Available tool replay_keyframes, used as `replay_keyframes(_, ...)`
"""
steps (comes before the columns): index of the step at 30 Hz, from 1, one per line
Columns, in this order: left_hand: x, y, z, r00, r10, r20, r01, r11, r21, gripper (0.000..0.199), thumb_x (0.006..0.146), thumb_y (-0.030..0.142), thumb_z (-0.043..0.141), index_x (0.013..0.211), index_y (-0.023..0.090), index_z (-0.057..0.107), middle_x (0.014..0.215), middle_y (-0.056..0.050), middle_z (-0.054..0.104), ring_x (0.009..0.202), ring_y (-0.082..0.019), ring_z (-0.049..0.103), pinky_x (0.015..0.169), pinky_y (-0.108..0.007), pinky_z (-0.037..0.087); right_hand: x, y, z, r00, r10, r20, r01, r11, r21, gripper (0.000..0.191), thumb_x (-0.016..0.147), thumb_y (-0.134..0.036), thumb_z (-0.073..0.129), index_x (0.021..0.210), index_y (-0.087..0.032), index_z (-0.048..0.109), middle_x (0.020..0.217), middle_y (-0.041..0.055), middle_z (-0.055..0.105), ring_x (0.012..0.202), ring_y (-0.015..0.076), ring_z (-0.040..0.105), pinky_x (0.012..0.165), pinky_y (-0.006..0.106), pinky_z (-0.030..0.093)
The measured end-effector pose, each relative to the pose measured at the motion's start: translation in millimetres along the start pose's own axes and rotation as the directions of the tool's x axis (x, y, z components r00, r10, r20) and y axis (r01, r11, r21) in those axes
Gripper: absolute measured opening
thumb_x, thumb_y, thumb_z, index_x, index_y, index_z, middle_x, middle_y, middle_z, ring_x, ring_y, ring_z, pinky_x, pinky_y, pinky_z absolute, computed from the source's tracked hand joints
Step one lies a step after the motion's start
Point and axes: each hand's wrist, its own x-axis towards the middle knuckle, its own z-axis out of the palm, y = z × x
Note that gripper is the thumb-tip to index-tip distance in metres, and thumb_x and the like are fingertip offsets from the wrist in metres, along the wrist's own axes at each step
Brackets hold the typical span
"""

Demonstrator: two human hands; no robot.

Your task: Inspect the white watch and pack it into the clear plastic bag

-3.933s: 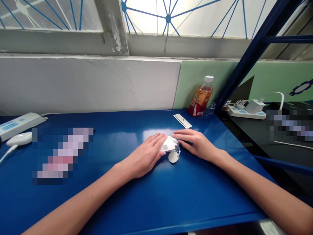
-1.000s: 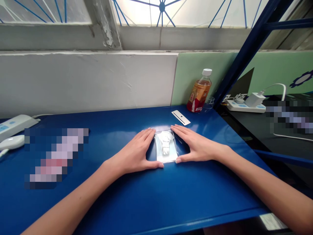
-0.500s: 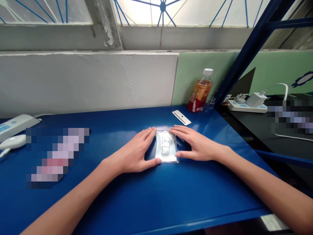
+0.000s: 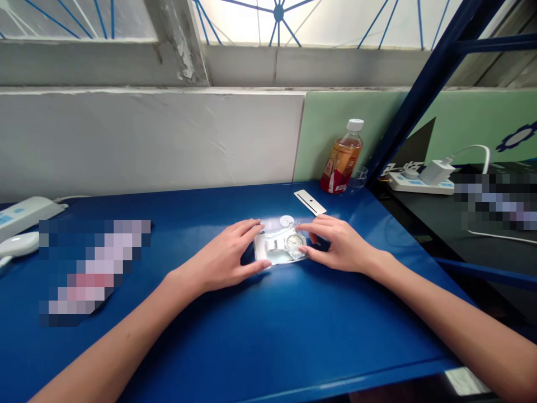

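At the middle of a blue tabletop (image 4: 201,347), a small clear packet (image 4: 260,251) lying flat, between two bare hands. Inside the packet, a pale watch (image 4: 293,243) with a round dial, the dial toward the right end and the strap toward the left. At the far edge of the packet, a round, whitish disc (image 4: 287,221), too bright with glare for any detail.

On the left, the left hand (image 4: 222,254), palm down, with thumb and fingers spread well apart, fingertips at the packet's far left corner and thumb at its near edge. On the right, the right hand (image 4: 342,246), with forefinger and thumb apart, both at the packet's right end, thumb tip over the edge of the dial.

Just beyond the right hand, a narrow white card (image 4: 310,202) with a dark line and a dot, flat and slanted. Farther back, near the wall, an upright bottle (image 4: 342,162) with an orange and red label and white cap, and beside it a clear, cup-like object (image 4: 359,177).

At far left, a white power strip (image 4: 31,214), a white rounded device (image 4: 20,244) with a cable, and a blurred-out item (image 4: 100,263). At far right, beyond a slanting blue metal post (image 4: 419,95), another power strip (image 4: 415,183) with a white charger (image 4: 436,171) plugged in.
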Motion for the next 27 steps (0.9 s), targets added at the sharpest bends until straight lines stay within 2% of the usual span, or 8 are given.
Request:
replay_keyframes(3,-0.3,1.3,-3.1,0.999,0.017,0.032,-0.017,1.0,-0.002,0.081,0.085,0.065,0.06,0.144,0.012,0.046,0.149,-0.019,0.045,0.139,-0.037,0.04,0.111,-0.05,0.039,1.1,3.5,-5.1,0.997,-0.067,0.034,0.067,0.998,0.014,0.049,0.088,-0.043,0.064,0.129,-0.017,0.061,0.122,0.0155,0.065,0.113,0.0299,0.06,0.095,0.045,0.051)
replay_keyframes(6,-0.9,-0.3,-3.8,0.999,0.023,0.026,-0.022,1.0,-0.021,0.075,0.086,0.059,0.06,0.144,0.014,0.047,0.149,-0.018,0.046,0.139,-0.036,0.04,0.112,-0.05,0.038,0.4,6.5,-6.7,0.988,-0.089,0.128,0.085,0.996,0.041,0.067,0.086,-0.05,0.065,0.142,-0.018,0.05,0.141,0.0173,0.055,0.13,0.0343,0.051,0.106,0.052,0.044)
replay_keyframes(9,-1.3,-3.0,-3.0,1.0,0.03,0.008,-0.029,0.999,-0.043,0.073,0.086,0.057,0.062,0.144,0.015,0.047,0.149,-0.017,0.047,0.139,-0.036,0.041,0.112,-0.049,0.038,-1.0,7.8,-4.9,0.986,-0.051,0.16,0.045,0.998,0.043,0.074,0.085,-0.054,0.065,0.147,-0.018,0.045,0.145,0.0183,0.051,0.133,0.0357,0.048,0.107,0.053,0.044)
replay_keyframes(14,-2.3,-4.3,-2.6,0.999,0.03,0.028,-0.029,0.999,-0.023,0.074,0.089,0.056,0.058,0.146,0.012,0.043,0.15,-0.019,0.044,0.14,-0.035,0.039,0.112,-0.048,0.038,-0.9,8.4,-3.0,0.985,-0.027,0.171,0.02,0.999,0.047,0.078,0.083,-0.054,0.068,0.146,-0.017,0.045,0.147,0.0182,0.049,0.137,0.0351,0.045,0.11,0.053,0.041)
replay_keyframes(21,-1.9,-0.7,-2.0,0.999,0.004,0.051,-0.004,1.0,-0.002,0.074,0.09,0.055,0.056,0.148,0.011,0.041,0.153,-0.019,0.04,0.142,-0.037,0.036,0.113,-0.049,0.036,-1.0,8.9,-1.9,0.988,-0.013,0.152,0.001,0.997,0.08,0.076,0.081,-0.053,0.071,0.145,-0.02,0.048,0.144,0.0171,0.053,0.134,0.0349,0.049,0.107,0.053,0.044)
replay_keyframes(27,-1.9,1.8,-2.7,0.998,0.055,-0.015,-0.055,0.998,-0.005,0.061,0.092,0.047,0.056,0.144,0.015,0.046,0.15,-0.017,0.045,0.137,-0.034,0.044,0.111,-0.047,0.04,-0.5,7.2,-2.3,0.988,0.005,0.153,-0.012,0.999,0.043,0.072,0.083,-0.054,0.068,0.143,-0.017,0.049,0.142,0.0185,0.053,0.133,0.0357,0.049,0.106,0.054,0.045)
